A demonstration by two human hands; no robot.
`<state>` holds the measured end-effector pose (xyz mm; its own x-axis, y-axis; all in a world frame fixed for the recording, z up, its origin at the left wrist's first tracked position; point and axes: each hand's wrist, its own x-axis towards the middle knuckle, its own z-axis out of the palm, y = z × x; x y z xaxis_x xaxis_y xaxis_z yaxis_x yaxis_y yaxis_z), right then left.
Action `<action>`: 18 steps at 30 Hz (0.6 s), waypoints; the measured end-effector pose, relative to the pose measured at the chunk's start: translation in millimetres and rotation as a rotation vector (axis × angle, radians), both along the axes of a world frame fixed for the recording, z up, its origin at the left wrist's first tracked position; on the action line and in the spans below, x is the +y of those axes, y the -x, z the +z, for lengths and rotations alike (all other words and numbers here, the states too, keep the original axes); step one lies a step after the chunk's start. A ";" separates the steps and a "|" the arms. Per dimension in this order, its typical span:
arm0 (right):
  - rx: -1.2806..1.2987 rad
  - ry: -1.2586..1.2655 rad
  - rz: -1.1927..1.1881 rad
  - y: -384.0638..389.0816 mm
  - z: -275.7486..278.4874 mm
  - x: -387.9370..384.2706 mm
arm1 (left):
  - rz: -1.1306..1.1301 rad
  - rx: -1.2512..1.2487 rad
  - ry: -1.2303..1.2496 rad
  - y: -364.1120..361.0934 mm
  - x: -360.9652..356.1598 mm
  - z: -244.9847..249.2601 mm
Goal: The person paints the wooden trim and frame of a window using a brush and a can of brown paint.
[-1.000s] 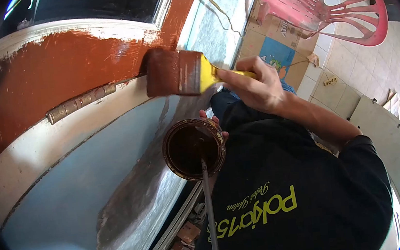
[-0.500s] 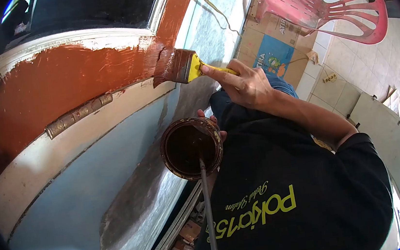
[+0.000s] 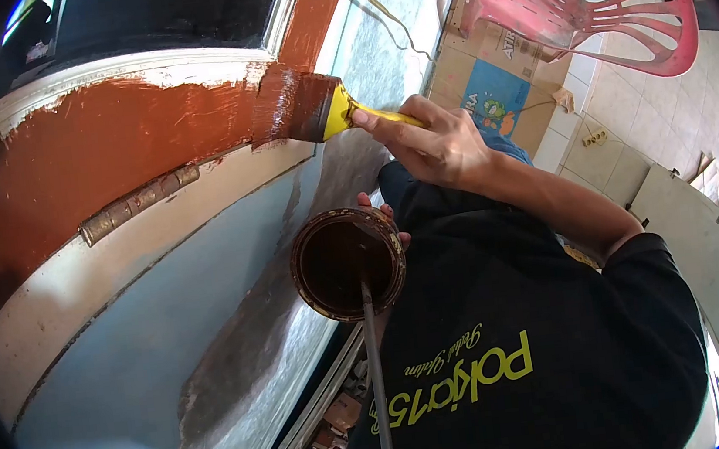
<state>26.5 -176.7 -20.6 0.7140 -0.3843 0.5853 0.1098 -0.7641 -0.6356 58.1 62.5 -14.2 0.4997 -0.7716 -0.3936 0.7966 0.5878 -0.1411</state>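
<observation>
Pale floor tiles (image 3: 631, 139) run off to the upper right, where a pink plastic chair (image 3: 608, 5) stands above flattened cardboard (image 3: 495, 92). The left of the view is filled by a wooden door frame (image 3: 106, 146), brown and wet-looking across its upper band and bare and pale below the hinge (image 3: 138, 199). The right hand (image 3: 443, 145) has its fingers closed round the yellow handle of the brush (image 3: 312, 107), just behind the ferrule. The bristles press flat against the frame at the inner corner where the horizontal band meets the upright. It looks a light tool with soft, paint-laden bristles likely to drip, so that grip close to the ferrule seems the steadiest one. The paint can (image 3: 348, 263) sits open below the brush and near the person's chest. The left hand (image 3: 385, 215) cups it from beneath, with only the fingertips showing over the far rim. The can is probably heavier, its liquid ready to slosh and its smeared rim slippery, so it is best held by the wall or base and kept level. A thin grey rod (image 3: 377, 380) runs down from the can, possibly its wire handle.
</observation>
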 end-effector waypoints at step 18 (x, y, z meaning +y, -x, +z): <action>0.006 -0.110 0.036 36.2 -38.9 -4.8 | -0.054 0.019 0.069 -1.1 6.1 -12.3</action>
